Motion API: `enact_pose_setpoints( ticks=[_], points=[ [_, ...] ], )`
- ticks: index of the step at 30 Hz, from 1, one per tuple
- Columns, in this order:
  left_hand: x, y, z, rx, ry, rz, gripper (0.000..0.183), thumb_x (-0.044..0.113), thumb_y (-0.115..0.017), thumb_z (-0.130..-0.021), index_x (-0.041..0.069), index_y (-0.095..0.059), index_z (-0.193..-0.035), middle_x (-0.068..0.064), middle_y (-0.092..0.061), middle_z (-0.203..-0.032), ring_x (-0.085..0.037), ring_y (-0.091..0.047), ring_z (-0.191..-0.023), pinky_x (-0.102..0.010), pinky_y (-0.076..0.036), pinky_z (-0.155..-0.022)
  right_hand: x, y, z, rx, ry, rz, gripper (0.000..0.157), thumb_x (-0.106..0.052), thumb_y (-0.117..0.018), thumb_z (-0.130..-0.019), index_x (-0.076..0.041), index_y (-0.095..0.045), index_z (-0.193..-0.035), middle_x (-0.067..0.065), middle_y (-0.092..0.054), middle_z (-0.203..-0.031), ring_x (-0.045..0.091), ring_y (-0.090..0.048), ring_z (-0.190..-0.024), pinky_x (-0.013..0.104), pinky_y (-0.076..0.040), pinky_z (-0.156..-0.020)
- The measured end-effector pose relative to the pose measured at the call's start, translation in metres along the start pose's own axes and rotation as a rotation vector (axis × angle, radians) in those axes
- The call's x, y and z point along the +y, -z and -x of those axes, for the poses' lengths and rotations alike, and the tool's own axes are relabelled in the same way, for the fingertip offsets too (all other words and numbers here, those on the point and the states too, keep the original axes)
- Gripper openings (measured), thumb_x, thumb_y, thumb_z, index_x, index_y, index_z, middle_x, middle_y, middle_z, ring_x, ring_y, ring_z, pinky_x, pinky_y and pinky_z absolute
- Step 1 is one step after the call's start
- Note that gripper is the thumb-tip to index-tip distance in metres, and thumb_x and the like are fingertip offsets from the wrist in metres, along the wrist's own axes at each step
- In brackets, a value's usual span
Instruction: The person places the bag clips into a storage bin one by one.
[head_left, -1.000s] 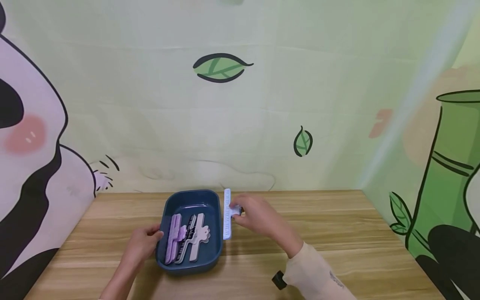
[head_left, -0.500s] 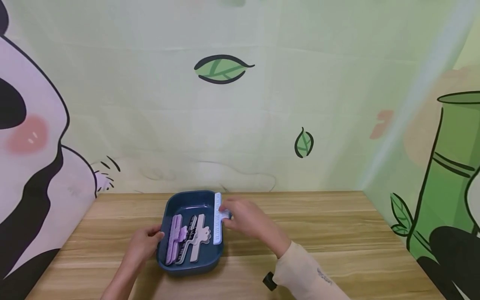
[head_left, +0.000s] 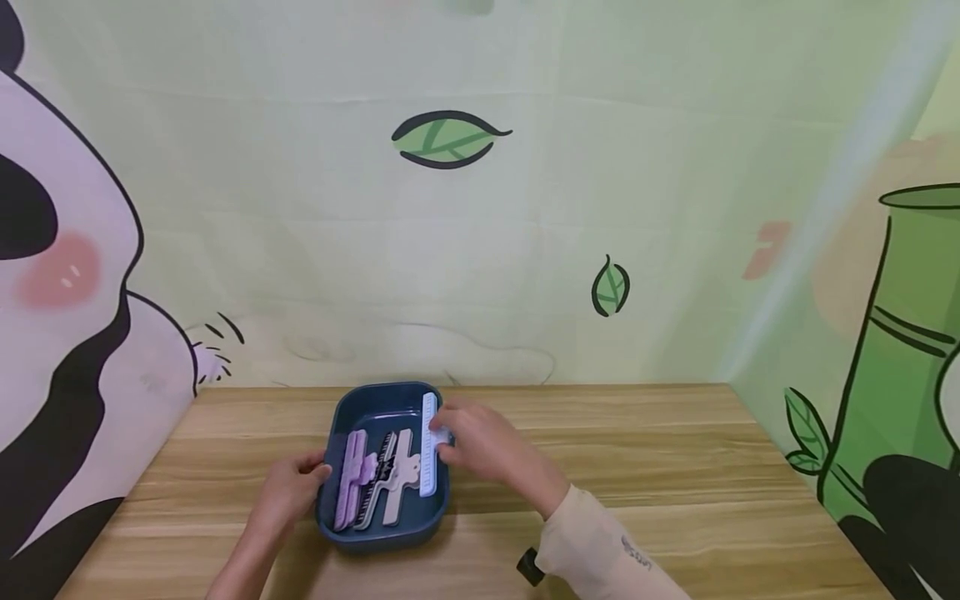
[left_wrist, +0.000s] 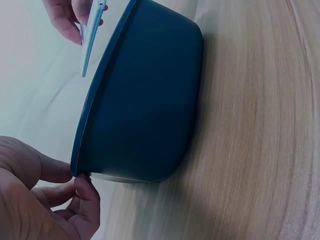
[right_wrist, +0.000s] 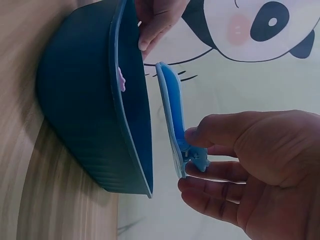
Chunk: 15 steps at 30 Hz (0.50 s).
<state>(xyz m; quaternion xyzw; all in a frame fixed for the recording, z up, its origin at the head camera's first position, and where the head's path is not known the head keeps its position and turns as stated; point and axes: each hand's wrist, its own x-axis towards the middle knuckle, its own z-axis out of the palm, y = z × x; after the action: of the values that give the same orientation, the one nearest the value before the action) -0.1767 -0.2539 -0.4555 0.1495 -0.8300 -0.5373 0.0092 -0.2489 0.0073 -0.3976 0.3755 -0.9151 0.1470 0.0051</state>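
My left hand [head_left: 288, 492] pinches the left rim of a dark blue plastic basin [head_left: 382, 543], thumb and fingers on either side of the edge in the left wrist view. My right hand [head_left: 483, 446] pinches the handle tabs of a light blue sealing clip [head_left: 428, 446], held above the basin's right side. The right wrist view shows this clip [right_wrist: 169, 100] over the rim level, its long jaws parted. Inside the basin lie a purple clip [head_left: 349, 492], a clip with black teeth [head_left: 367, 500] and a white clip [head_left: 393, 504] with a flower-shaped handle, side by side.
The basin stands on a wood-grain table [head_left: 645, 467], near its back edge. Behind it hangs a pale green cloth [head_left: 525, 208] printed with leaves, a panda and bamboo. A small black block [head_left: 530, 567] shows at the right sleeve [head_left: 592, 542].
My right hand has carried the light blue clip leftward, from beside the basin to above its right side, and a little lower. The left hand has kept its grip on the rim.
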Motion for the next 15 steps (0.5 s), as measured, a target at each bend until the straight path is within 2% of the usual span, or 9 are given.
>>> enact_pose_setpoints(
  ticks=[7, 15],
  points=[
    [0.0011, -0.0029, -0.0008, -0.012, -0.006, 0.001, 0.038, 0.002, -0.052, -0.103, -0.018, -0.054, -0.135, -0.032, -0.062, -0.12, -0.032, -0.062, -0.098, -0.027, -0.05, -0.071, 0.0019, -0.0039, 0.0016, 0.025, 0.012, 0.026, 0.026, -0.02, -0.074, -0.097, -0.007, -0.075, -0.12, 0.01, -0.068, -0.126, 0.021, -0.067, -0.109, 0.033, -0.054, -0.095],
    [0.0, -0.004, -0.0032, -0.018, 0.007, 0.002, 0.039, 0.003, -0.052, -0.103, -0.018, -0.054, -0.136, -0.031, -0.062, -0.12, -0.029, -0.062, -0.097, -0.032, -0.053, -0.074, 0.0054, -0.0083, 0.0072, 0.043, -0.002, 0.016, 0.023, -0.019, -0.074, -0.098, -0.006, -0.075, -0.117, 0.009, -0.067, -0.121, 0.015, -0.064, -0.095, 0.03, -0.055, -0.089]
  ],
)
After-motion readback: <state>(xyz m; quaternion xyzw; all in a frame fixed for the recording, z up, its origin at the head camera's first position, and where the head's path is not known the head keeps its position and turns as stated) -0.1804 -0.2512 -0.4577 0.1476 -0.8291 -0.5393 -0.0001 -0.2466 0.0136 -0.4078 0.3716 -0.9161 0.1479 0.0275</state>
